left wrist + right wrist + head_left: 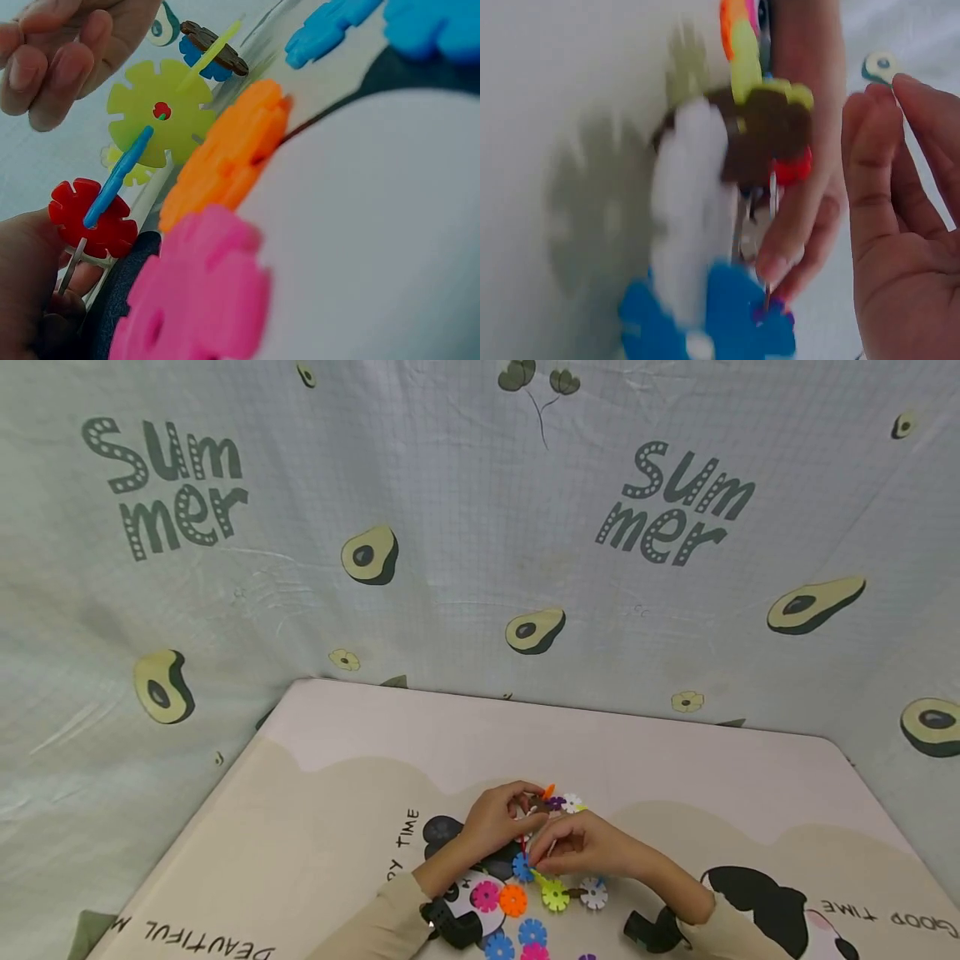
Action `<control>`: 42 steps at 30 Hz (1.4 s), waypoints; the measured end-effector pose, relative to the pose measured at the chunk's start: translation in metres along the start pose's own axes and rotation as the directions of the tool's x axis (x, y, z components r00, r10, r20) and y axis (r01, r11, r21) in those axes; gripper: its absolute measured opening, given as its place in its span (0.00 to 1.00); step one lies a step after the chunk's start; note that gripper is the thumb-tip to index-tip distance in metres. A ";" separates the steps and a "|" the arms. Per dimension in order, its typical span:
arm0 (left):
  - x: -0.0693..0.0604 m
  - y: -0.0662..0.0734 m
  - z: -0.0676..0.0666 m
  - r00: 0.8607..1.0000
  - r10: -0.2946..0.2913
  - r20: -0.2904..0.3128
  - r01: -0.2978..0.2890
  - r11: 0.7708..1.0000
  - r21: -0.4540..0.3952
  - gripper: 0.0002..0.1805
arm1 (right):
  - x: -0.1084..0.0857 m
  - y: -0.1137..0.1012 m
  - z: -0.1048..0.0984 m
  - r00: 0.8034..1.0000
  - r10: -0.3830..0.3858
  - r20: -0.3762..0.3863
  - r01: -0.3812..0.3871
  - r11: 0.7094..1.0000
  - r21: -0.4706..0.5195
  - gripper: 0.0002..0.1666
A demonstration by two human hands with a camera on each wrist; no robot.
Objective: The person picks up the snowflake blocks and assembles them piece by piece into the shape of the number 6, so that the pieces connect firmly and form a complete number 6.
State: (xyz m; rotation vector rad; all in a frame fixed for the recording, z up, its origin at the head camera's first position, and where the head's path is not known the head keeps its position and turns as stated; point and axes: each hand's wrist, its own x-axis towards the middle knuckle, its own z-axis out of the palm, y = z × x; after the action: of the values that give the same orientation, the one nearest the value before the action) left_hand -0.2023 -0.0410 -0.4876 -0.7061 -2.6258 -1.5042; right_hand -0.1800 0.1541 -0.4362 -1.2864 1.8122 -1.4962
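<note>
My left hand (pixel 495 817) pinches a white notched plastic disc (pixel 751 241) between thumb and fingers; it belongs to a joined chain of snowflake discs. Linked beside it in the left wrist view are a red disc (pixel 71 206), an edge-on blue disc (pixel 120 174) and a yellow-green disc (pixel 139 90). A brown disc (pixel 776 131), a white one and a large blue disc (pixel 739 315) show in the right wrist view. Close to the chain, my right hand (pixel 588 845) has loosely bent fingers, with nothing visible between them.
Loose discs lie on the table (pixel 360 727) nearer me: pink (pixel 486 896), orange (pixel 513 900) and blue (pixel 532 932) ones. Purple and white discs (pixel 572 802) are beyond the hands. A curtain printed with avocados (pixel 450 468) hangs behind the table.
</note>
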 end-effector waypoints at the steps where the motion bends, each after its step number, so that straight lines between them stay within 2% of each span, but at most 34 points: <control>1: 0.000 0.000 0.000 1.000 0.000 -0.001 0.000 1.000 0.000 0.17 | 0.003 0.000 0.003 1.000 -0.007 0.010 0.007 1.000 -0.021 0.08; 8: 0.000 0.000 -0.001 1.000 0.006 0.008 -0.006 1.000 -0.004 0.17 | 0.017 0.000 0.018 0.992 0.006 0.126 0.019 0.980 -0.196 0.08; 12: 0.000 -0.001 -0.001 1.000 0.016 0.004 -0.016 1.000 0.002 0.17 | 0.024 -0.003 0.023 0.985 0.017 0.172 0.040 0.947 -0.318 0.07; 14: 0.000 -0.001 -0.001 1.000 0.021 0.002 -0.021 1.000 0.007 0.17 | 0.026 -0.005 0.025 0.980 0.065 0.187 0.007 0.933 -0.359 0.08; 16: 0.000 -0.001 -0.001 1.000 0.020 0.000 -0.020 1.000 0.009 0.17 | 0.028 -0.008 0.027 0.972 0.122 0.199 -0.028 0.907 -0.420 0.08; 21: 0.001 -0.001 -0.001 1.000 -0.002 0.002 0.002 1.000 0.017 0.17 | 0.030 -0.013 0.034 0.951 0.239 0.196 -0.069 0.782 -0.620 0.11; 23: 0.001 -0.001 -0.001 1.000 -0.007 0.005 0.007 1.000 0.019 0.17 | 0.029 -0.014 0.037 0.947 0.263 0.185 -0.080 0.750 -0.657 0.13; 27: 0.001 -0.002 -0.002 1.000 -0.005 0.011 0.005 1.000 0.019 0.18 | 0.029 -0.014 0.038 0.943 0.288 0.168 -0.115 0.756 -0.645 0.13; 33: 0.001 -0.002 -0.001 1.000 -0.005 0.013 0.005 1.000 0.010 0.17 | 0.029 -0.014 0.037 0.945 0.285 0.159 -0.125 0.766 -0.631 0.14; 42: 0.001 -0.002 -0.001 1.000 -0.004 0.015 0.004 1.000 0.011 0.17 | 0.029 -0.010 0.036 0.956 0.240 0.171 -0.088 0.786 -0.612 0.10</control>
State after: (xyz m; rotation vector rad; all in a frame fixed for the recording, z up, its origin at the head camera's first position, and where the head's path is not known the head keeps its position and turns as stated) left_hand -0.2039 -0.0423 -0.4883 -0.7146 -2.6461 -1.4904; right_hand -0.1605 0.1114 -0.4316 -1.4527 2.2475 -0.6324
